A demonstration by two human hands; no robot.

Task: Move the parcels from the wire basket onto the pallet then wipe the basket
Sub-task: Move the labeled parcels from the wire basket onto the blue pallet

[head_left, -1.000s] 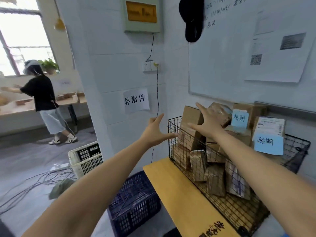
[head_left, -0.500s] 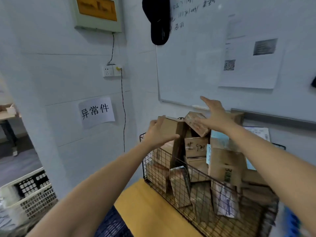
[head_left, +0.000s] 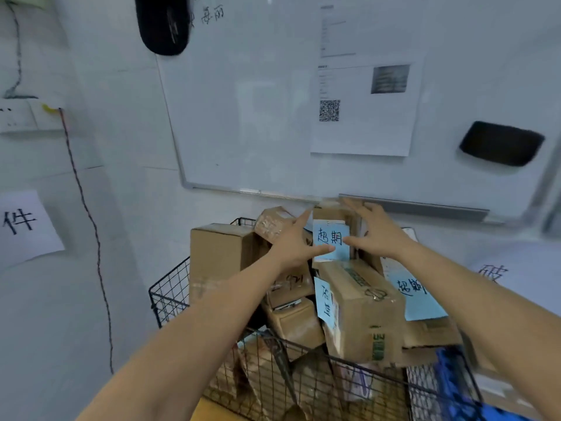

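We reach both arms into the heap of cardboard parcels piled in the wire basket (head_left: pixel 170 294), which stands under the whiteboard (head_left: pixel 258 117). Our left hand (head_left: pixel 293 243) and right hand (head_left: pixel 375 232) flank the topmost parcel (head_left: pixel 334 214) at the back of the basket, the one bearing a blue handwritten label (head_left: pixel 331 240). The left hand is spread, thumb lying across the label's lower edge, fingers up along the box's left side. The right hand is spread too, fingers pointing up the box's right side just below the whiteboard's tray; we cannot tell whether either palm presses the cardboard yet. In the basket's left corner a tall plain box (head_left: pixel 218 256) stands upright. Nearer us than the labelled parcel, a long box (head_left: pixel 361 311) tilts toward the basket's front rim, another blue label on its end.
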